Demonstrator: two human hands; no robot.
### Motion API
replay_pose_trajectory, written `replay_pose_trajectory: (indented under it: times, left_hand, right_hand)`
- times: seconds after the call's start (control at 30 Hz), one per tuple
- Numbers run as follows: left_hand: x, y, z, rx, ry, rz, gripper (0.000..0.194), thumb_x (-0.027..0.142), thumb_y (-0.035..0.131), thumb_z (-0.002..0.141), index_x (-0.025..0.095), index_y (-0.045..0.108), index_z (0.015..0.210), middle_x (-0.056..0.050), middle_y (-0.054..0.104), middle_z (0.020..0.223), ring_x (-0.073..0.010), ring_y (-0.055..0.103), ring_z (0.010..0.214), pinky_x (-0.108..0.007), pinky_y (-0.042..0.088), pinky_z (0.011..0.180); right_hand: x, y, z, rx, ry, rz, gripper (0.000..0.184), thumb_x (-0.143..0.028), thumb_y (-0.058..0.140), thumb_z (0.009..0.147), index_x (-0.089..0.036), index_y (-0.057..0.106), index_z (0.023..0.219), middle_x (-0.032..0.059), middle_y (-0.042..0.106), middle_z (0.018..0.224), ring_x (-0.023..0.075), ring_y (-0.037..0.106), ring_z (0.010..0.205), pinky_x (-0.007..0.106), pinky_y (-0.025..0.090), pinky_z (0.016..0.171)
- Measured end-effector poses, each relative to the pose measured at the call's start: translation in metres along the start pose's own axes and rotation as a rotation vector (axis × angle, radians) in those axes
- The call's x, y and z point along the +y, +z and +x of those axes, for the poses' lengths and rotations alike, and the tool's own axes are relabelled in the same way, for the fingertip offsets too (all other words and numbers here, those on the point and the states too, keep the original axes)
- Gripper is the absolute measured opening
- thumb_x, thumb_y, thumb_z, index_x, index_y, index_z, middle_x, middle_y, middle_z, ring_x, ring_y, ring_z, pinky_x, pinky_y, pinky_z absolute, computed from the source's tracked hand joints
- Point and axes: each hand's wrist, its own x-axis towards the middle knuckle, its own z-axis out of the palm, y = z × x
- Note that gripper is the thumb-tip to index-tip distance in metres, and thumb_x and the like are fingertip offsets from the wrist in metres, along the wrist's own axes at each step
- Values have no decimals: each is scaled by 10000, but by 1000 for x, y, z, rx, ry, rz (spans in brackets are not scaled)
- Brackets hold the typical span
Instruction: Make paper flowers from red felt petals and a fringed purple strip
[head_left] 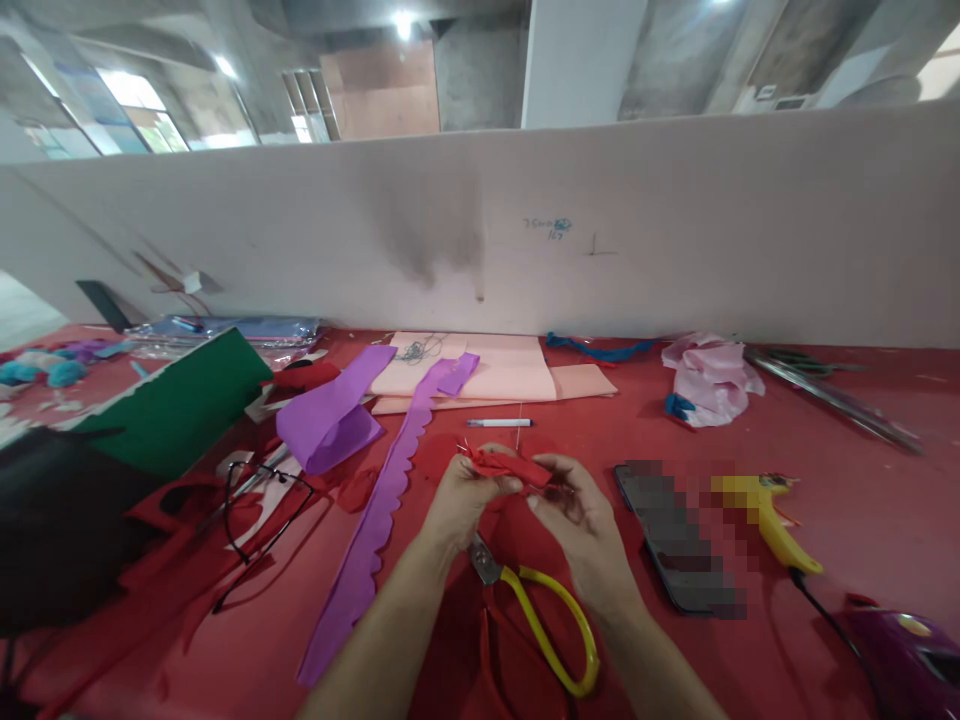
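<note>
My left hand (461,500) and my right hand (574,510) are raised close together over the red tabletop. Between them they pinch a folded strip of red sheet material (510,465), perhaps felt or foam. My left fingers press its left end, and my right thumb and fingers close on its right end. A thin light line rises from near the strip; I cannot tell what it is. Below the hands lie scissors (486,565) with one yellow and one red handle. Just beyond the hands is a white pen (499,423).
A scalloped purple strip (397,475) runs along the left, near eyeglasses (296,495) and a green board (180,400). To the right lie a phone (656,530) and a yellow glue gun (780,530) with a cord. Peach sheets (510,365) lie before a white partition (300,230).
</note>
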Motion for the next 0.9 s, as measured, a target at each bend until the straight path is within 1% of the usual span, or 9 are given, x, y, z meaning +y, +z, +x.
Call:
replay_pose_trajectory:
  times: [0.07, 0.17, 0.3, 0.37, 0.47, 0.6, 0.8, 0.87, 0.9]
  left_hand:
    - [1, 1, 0, 6, -11, -11, 189, 101, 790, 546, 140, 700, 707, 3, 669, 662, -127, 607, 648, -241, 462, 671]
    - [3, 3, -1, 18, -28, -36, 214, 79, 789, 524, 140, 686, 701, 17, 660, 641, -115, 596, 616, -228, 451, 646]
    - [4, 4, -2, -11, -49, -52, 214, 76, 782, 552, 139, 688, 733, 9, 664, 633, -119, 599, 603, -223, 444, 629]
    - [4, 3, -3, -41, -46, -34, 204, 88, 780, 577, 141, 699, 756, 0, 671, 643, -127, 606, 618, -231, 452, 642]
    - [6, 0, -3, -72, -18, 22, 170, 125, 790, 593, 143, 721, 747, -14, 682, 684, -138, 617, 648, -249, 471, 675]
    - [15, -2, -3, -110, 14, 146, 123, 168, 796, 607, 144, 742, 715, -39, 689, 741, -174, 640, 719, -277, 487, 717]
    - [27, -10, -3, -115, 57, 319, 162, 146, 826, 570, 135, 745, 710, -47, 666, 734, -163, 607, 736, -253, 473, 698]
    - [29, -14, -3, -97, 68, 278, 266, 107, 831, 545, 151, 752, 795, -49, 669, 793, -157, 602, 770, -227, 480, 688]
    - [30, -16, -3, -76, 75, 222, 387, 85, 832, 530, 176, 747, 896, -48, 671, 847, -156, 600, 802, -209, 482, 679]
  right_hand:
    - [0, 0, -1, -32, 3, 9, 273, -290, 687, 772, -267, 630, 1037, 29, 659, 1017, 194, 589, 925, 333, 448, 864]
    - [-3, 3, -1, -72, 36, 95, 187, -295, 695, 769, -244, 650, 943, 32, 683, 957, 200, 608, 906, 337, 465, 854]
    - [-9, 6, 0, -86, 92, 115, 175, -288, 709, 756, -213, 682, 912, 45, 701, 918, 204, 622, 871, 343, 473, 846]
    - [-10, 6, -1, -73, 111, 90, 178, -305, 708, 757, -200, 691, 900, 48, 706, 893, 200, 625, 832, 332, 481, 805]
    - [-9, 5, -1, -51, 103, 39, 158, -331, 704, 755, -184, 674, 803, 27, 682, 772, 178, 602, 716, 294, 479, 692]
    - [-6, 2, 0, -41, 5, -127, 126, -310, 660, 791, -184, 656, 787, 10, 652, 738, 166, 567, 702, 284, 455, 689]
    - [-4, 2, -2, -17, -236, -413, 81, -250, 606, 827, -196, 657, 794, 14, 629, 775, 174, 563, 741, 284, 427, 715]
    - [-3, 3, -4, -2, -264, -439, 89, -250, 602, 839, -201, 643, 777, 16, 620, 779, 174, 559, 744, 284, 426, 717]
    - [-1, 3, -4, 7, -267, -435, 91, -255, 602, 845, -204, 637, 779, 17, 620, 784, 174, 558, 747, 284, 427, 720]
